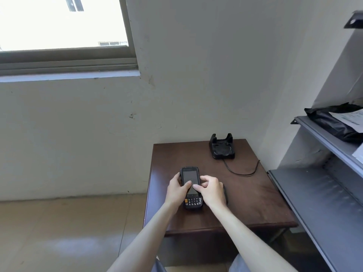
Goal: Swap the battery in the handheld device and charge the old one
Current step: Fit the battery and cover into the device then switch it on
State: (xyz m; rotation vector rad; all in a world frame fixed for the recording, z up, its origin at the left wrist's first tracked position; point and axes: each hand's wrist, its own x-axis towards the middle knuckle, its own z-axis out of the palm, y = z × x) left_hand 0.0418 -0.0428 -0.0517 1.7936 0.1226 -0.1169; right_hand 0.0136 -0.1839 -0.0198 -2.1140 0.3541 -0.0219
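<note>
Scanner (pixel 190 178) lay screen-up on counter (pixel 245 193). My left hand (pixel 176 188) gripped its edge; right hand (pixel 211 191) pinched opposite side. Rigid, chunky, likely smooth; best held by sides.

We note a plain off-white wall (pixel 196 75), scuffed and marked in places. At 10 o'clock a window (pixel 62 22) with a grey frame admits strong daylight; the pane is blown out, with a building faintly visible beyond. A grey sill (pixel 68 76) runs beneath it. At 8 o'clock the floor (pixel 68 222) is beige tile, glossy, carrying a pale reflection. Near centre we record a small dark brown wooden table (pixel 255 203) set into the corner. At 3 o'clock stands grey metal shelving (pixel 318 197); on its upper shelf lies a black plastic parcel (pixel 332 122) bearing a white label.
</note>
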